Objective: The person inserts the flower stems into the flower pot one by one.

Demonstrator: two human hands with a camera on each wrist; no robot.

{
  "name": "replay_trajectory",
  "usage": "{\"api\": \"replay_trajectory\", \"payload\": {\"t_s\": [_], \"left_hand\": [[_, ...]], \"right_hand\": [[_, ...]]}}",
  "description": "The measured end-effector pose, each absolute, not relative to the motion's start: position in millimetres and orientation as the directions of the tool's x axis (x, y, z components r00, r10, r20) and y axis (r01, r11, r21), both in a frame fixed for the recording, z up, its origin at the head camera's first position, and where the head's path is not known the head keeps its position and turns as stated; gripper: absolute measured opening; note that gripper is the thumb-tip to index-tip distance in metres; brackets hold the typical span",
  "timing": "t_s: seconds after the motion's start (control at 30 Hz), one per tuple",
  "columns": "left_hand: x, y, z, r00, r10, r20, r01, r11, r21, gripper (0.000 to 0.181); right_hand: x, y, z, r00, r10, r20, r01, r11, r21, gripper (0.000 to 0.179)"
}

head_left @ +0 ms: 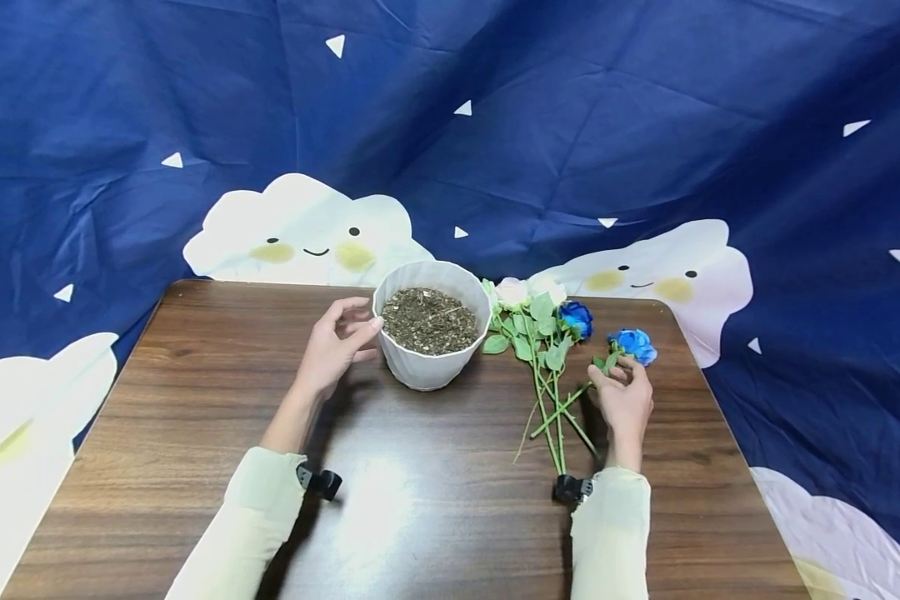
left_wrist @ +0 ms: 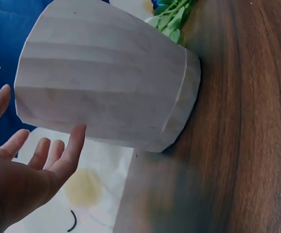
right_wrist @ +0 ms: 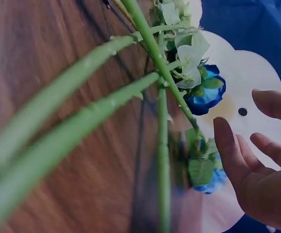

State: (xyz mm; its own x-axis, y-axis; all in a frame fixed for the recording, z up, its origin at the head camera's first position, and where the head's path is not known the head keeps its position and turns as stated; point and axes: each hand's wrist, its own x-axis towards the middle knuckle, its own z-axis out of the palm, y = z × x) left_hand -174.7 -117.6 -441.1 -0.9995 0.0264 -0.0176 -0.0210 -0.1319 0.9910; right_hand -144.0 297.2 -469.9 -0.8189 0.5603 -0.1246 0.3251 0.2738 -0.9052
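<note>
A white faceted flowerpot [head_left: 427,371] filled with dark soil [head_left: 429,321] stands upright near the back of the table. At its left side is my left hand [head_left: 330,346], thumb by the rim. In the left wrist view its fingers are spread and loosely bent beside the pot wall [left_wrist: 101,82], gripping nothing. My right hand [head_left: 626,400] reaches to the light blue rose [head_left: 634,345] on the right. The right wrist view shows its fingers [right_wrist: 228,145] parted close to that flower's leaves [right_wrist: 201,170]; whether they touch is unclear.
Between pot and right hand lie a darker blue rose [head_left: 576,319] and white roses [head_left: 512,293], their green stems [head_left: 557,417] crossing toward the front. The brown wooden table [head_left: 450,517] ends at a blue cloud-patterned cloth [head_left: 532,150] behind.
</note>
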Motion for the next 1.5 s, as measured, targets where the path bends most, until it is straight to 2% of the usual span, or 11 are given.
{"api": "replay_trajectory", "payload": {"t_s": [0.13,0.3,0.77,1.03,1.27,1.5], "left_hand": [[-176,-116,-440,-0.999,0.031,-0.025,-0.029,-0.154,0.988,0.051],[-179,-115,-440,-0.998,0.045,-0.038,-0.045,-0.168,0.985,0.052],[-181,-114,-437,-0.993,0.09,-0.071,-0.087,-0.184,0.979,0.055],[-182,-115,-434,-0.993,0.094,-0.077,-0.093,-0.179,0.979,0.055],[-181,-114,-434,-0.992,0.093,-0.08,-0.096,-0.183,0.978,0.055],[-180,-115,-434,-0.992,0.095,-0.082,-0.099,-0.184,0.978,0.055]], "right_hand": [[-143,294,-477,-0.801,0.563,-0.202,0.279,0.054,-0.959,0.064],[-142,290,-486,-0.794,0.543,-0.274,0.277,-0.078,-0.958,0.064],[-138,291,-500,-0.779,0.511,-0.362,0.34,-0.141,-0.93,0.06],[-139,292,-506,-0.782,0.494,-0.38,0.326,-0.196,-0.925,0.057],[-140,292,-509,-0.764,0.521,-0.381,0.273,-0.274,-0.922,0.036],[-141,293,-508,-0.745,0.528,-0.408,0.266,-0.326,-0.907,0.03]]}}
